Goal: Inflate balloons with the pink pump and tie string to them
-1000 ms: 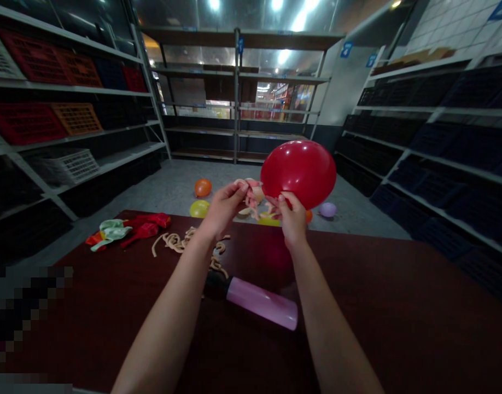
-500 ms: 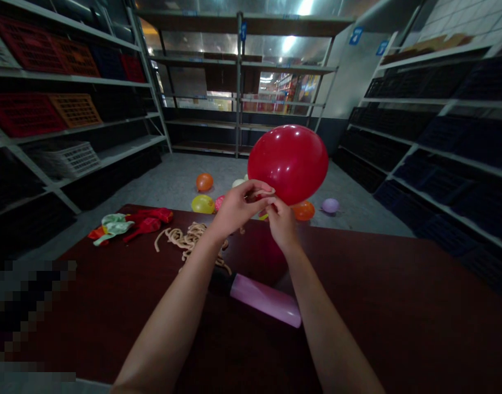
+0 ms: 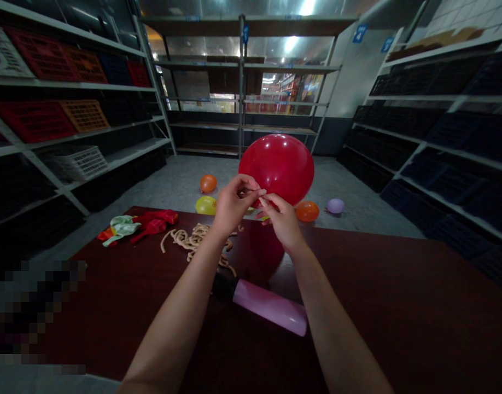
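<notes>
A big inflated red balloon [image 3: 279, 164] is held above the far part of the table, its neck end toward me. My left hand [image 3: 237, 202] pinches at that neck from the left, fingers curled. From the right, my right hand [image 3: 281, 216] meets it, thumb and fingertips pressed together at the same spot. The neck itself is mostly covered by my fingers. Below my forearms lies a pink balloon pump [image 3: 271, 307] with a black end. Tan strings [image 3: 193, 236] lie in a tangled heap left of the pump.
Limp red, orange and pale green balloons [image 3: 152, 224] lie at the table's [image 3: 378, 284] far left. On the floor beyond rest inflated balloons: orange [image 3: 208, 183], yellow [image 3: 205, 205], another orange [image 3: 307, 211] and purple [image 3: 335, 206]. Shelves with crates [image 3: 33, 120] line both sides.
The red balloon has shifted a little left and down. My right hand's fingers have spread and resettled at the neck, and my left hand stays pinched there. The view has turned slightly left.
</notes>
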### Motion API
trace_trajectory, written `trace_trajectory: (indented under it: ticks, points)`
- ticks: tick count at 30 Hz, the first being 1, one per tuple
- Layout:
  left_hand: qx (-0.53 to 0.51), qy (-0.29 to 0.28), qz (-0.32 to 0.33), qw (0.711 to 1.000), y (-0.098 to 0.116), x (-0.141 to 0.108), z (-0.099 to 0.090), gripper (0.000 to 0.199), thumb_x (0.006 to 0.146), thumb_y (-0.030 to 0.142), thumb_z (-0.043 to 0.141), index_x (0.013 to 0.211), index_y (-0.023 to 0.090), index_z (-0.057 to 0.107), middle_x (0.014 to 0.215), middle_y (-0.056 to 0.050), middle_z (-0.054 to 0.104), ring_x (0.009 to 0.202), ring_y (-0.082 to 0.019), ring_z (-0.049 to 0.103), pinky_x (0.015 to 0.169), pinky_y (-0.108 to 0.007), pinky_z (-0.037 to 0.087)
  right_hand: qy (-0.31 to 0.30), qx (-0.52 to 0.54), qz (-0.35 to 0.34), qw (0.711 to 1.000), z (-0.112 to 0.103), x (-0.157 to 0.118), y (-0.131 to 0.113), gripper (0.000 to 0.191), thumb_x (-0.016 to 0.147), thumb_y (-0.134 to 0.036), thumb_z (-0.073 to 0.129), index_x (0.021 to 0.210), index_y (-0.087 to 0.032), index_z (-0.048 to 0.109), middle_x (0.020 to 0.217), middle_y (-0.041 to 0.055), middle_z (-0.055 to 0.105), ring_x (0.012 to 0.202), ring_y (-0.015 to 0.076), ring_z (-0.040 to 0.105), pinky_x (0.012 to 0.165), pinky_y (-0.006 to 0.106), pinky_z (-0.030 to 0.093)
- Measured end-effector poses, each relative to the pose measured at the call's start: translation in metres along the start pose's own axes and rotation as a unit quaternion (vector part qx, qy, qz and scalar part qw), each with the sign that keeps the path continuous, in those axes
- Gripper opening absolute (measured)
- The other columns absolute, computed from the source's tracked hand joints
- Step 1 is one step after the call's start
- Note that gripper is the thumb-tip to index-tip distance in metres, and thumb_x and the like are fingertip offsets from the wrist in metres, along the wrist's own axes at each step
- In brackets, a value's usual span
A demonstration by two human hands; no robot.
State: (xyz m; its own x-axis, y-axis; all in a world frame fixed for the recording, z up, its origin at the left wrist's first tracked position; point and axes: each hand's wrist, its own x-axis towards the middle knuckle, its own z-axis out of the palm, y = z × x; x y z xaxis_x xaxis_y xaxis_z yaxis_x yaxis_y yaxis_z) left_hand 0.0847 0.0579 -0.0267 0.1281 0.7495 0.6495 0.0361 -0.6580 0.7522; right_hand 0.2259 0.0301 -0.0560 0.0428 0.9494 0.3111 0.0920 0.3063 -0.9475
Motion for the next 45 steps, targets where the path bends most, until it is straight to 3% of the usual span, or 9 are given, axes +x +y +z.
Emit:
trace_trajectory:
  ticks: [7,12,16,20,24,30,38,40,45]
  points:
    - [0.102,0.081,0.005,0.991,-0.004,-0.004,0.008,0.025,0.091,0.036,0.07,0.084,0.02,0.052,0.072,0.002,0.06,0.061,-0.009,0.057,0.059,-0.022,0.044,0.007,0.037,-0.003,0.999,-0.001,-0.002,-0.004,0.038,0.084,-0.057,0.063,0.105,-0.025,0.068,0.097,0.0039,0.076,0.067,0.0169,0.072,0.05,0.025,0.051]
    - [0.035,0.0,-0.101,0.994,-0.002,-0.004,0.01,0.027,0.098,0.048,0.055,0.095,0.023,0.046,0.062,0.006,0.057,0.05,-0.01,0.056,0.051,-0.022,0.041,0.031,0.023,-0.022,0.999,-0.003,-0.001,-0.002,0.036,0.086,-0.057,0.062,0.1,-0.025,0.068,0.094,0.0039,0.074,0.072,0.0179,0.071,0.051,0.025,0.053]
    - [0.035,-0.07,-0.15,0.986,0.006,-0.003,0.004,0.036,0.101,0.055,0.043,0.089,0.022,0.048,0.068,0.001,0.063,0.056,-0.012,0.06,0.055,-0.024,0.047,0.059,0.025,-0.029,0.998,-0.004,0.001,0.002,0.039,0.086,-0.06,0.061,0.099,-0.024,0.068,0.093,0.0044,0.073,0.073,0.0193,0.07,0.049,0.026,0.052]
    - [0.054,-0.183,-0.106,0.976,0.011,-0.006,-0.009,0.023,0.094,0.04,0.061,0.095,0.02,0.05,0.091,-0.004,0.068,0.077,-0.014,0.066,0.069,-0.027,0.053,0.082,0.027,-0.016,0.996,-0.005,0.002,0.007,0.042,0.087,-0.063,0.059,0.103,-0.025,0.066,0.093,0.0045,0.075,0.066,0.0189,0.069,0.049,0.028,0.053]
    - [0.029,-0.287,-0.049,0.956,0.013,-0.01,-0.013,0.025,0.088,0.027,0.066,0.102,0.02,0.047,0.104,-0.007,0.065,0.089,-0.015,0.066,0.078,-0.029,0.054,0.143,0.026,-0.007,0.989,-0.004,0.002,0.01,0.044,0.087,-0.064,0.058,0.104,-0.025,0.067,0.09,0.0049,0.075,0.055,0.0163,0.063,0.041,0.026,0.046]
    - [0.094,-0.298,-0.008,0.95,0.017,-0.008,-0.003,0.012,0.089,0.025,0.065,0.092,0.019,0.055,0.096,-0.005,0.066,0.087,-0.016,0.061,0.079,-0.029,0.05,0.231,-0.068,-0.041,0.97,-0.01,0.001,0.005,0.042,0.091,-0.061,0.054,0.099,-0.023,0.07,0.079,0.0022,0.071,0.047,0.0121,0.052,0.037,0.023,0.038]
    - [0.112,-0.315,0.023,0.942,0.018,-0.006,-0.014,0.009,0.091,0.015,0.062,0.094,0.018,0.07,0.091,-0.003,0.074,0.084,-0.014,0.068,0.077,-0.027,0.051,0.196,-0.037,-0.04,0.979,-0.014,0.002,0.007,0.04,0.091,-0.061,0.055,0.1,-0.024,0.068,0.084,0.0037,0.076,0.039,0.0099,0.048,0.033,0.023,0.034]
    - [0.089,-0.283,0.028,0.955,0.019,-0.004,-0.019,0.009,0.092,0.018,0.064,0.094,0.017,0.072,0.091,-0.005,0.075,0.084,-0.015,0.069,0.078,-0.027,0.052,0.175,-0.011,-0.034,0.984,-0.014,0.003,0.007,0.041,0.089,-0.064,0.057,0.099,-0.024,0.067,0.084,0.0036,0.076,0.038,0.0091,0.048,0.033,0.022,0.033]
    - [-0.029,-0.057,0.075,0.995,0.028,0.002,-0.02,0.02,0.091,0.036,0.072,0.099,0.017,0.074,0.099,-0.008,0.076,0.091,-0.017,0.071,0.085,-0.031,0.056,0.087,0.043,-0.016,0.995,-0.007,0.001,0.002,0.042,0.085,-0.064,0.064,0.099,-0.024,0.064,0.086,0.0036,0.077,0.039,0.0086,0.054,0.034,0.02,0.034]
